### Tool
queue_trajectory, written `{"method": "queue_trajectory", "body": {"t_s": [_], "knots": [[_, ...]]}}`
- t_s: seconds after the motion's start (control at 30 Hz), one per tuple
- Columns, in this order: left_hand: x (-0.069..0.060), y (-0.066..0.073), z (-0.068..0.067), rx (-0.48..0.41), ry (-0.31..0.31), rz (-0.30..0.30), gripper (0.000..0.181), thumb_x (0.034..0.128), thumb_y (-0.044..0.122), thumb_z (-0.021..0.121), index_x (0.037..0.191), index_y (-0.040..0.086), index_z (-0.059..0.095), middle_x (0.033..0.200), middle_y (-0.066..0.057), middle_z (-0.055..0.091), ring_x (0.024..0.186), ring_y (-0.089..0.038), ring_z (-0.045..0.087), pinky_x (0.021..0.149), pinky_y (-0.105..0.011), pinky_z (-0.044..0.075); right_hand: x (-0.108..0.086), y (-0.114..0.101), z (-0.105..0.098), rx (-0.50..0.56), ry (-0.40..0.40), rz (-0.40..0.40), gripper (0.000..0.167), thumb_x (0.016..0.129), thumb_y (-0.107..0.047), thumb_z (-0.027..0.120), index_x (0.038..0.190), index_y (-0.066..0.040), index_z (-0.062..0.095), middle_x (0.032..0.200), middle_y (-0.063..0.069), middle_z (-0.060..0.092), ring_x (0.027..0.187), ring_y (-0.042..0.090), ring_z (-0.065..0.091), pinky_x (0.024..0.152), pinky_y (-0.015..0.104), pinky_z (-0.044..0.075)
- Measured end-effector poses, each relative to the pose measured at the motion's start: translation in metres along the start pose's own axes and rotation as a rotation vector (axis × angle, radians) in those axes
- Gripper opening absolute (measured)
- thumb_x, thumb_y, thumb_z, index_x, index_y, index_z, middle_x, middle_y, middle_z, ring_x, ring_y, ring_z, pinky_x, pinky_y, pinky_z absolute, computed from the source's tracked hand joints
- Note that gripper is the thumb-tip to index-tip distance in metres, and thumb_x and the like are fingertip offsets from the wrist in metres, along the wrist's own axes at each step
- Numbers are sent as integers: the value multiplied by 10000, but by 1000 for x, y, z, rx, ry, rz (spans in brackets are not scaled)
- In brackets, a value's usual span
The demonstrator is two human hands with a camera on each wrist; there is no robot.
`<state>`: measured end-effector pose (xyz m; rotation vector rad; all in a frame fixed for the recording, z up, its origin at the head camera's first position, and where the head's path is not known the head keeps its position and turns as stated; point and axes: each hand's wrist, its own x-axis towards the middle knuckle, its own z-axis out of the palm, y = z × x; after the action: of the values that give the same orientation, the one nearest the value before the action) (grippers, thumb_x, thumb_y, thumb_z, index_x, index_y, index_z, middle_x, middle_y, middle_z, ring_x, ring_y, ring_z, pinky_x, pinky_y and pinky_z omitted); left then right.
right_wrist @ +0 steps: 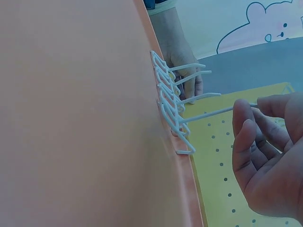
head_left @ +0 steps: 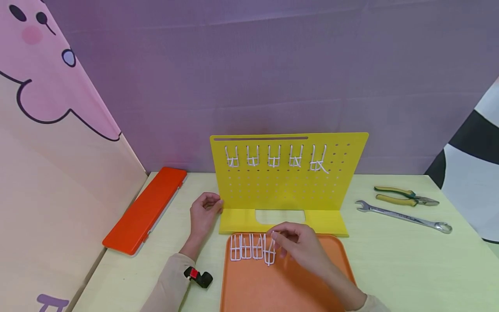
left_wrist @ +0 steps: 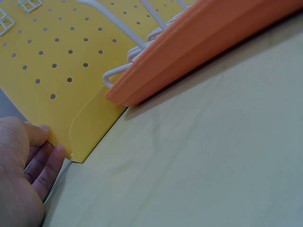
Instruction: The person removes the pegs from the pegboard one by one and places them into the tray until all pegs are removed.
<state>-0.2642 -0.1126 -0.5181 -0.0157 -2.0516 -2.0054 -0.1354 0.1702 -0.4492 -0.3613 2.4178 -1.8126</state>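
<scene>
At lower centre, the right hand [head_left: 298, 248] pinches a hook [head_left: 269, 251] in its fingers; lift it straight. The left hand [head_left: 203, 214] apparently grasps the board [head_left: 273, 204]; brace lightly.

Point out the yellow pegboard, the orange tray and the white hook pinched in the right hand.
Yellow pegboard [head_left: 282, 181]: head view, on the middle of its upright panel.
Orange tray [head_left: 265, 289]: head view, on its bare floor.
Pinched white hook [right_wrist: 208, 115]: right wrist view, on its long prong.

Can read no text, brand, number or sign; can make out only tiny, illegible marks on the wrench [head_left: 403, 218].
</scene>
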Motion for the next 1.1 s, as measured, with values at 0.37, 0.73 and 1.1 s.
{"method": "queue_trajectory", "body": {"t_s": [0.37, 0.73, 1.1], "knots": [[0, -2, 2, -6, -4, 13, 128, 966, -82, 812, 1049, -35, 727, 953, -192, 732, 803, -194, 684, 682, -212, 636, -2, -21, -28, 31, 119, -20, 195, 1074, -82, 730, 1230, 22, 782, 834, 75, 725, 630, 197, 663, 529, 282, 534], [-2, 1, -1, 3, 3, 1, 118, 979, -74, 801, 1063, -48, 723, 969, -212, 729, 817, -204, 681, 691, -208, 640, -2, -39, -65, 33, 322, -108, 149, 1103, -102, 703, 1187, -16, 793, 832, 21, 745, 632, 194, 664, 530, 267, 554], [-3, 2, 0, 14, 4, -2, 118, 981, -64, 804, 1056, -25, 721, 959, -191, 725, 812, -203, 677, 694, -206, 637, 5, -37, -91, 161, 509, -193, 78, 1093, -89, 712, 1132, -86, 780, 827, 7, 754, 571, 164, 643, 502, 208, 523]]}}
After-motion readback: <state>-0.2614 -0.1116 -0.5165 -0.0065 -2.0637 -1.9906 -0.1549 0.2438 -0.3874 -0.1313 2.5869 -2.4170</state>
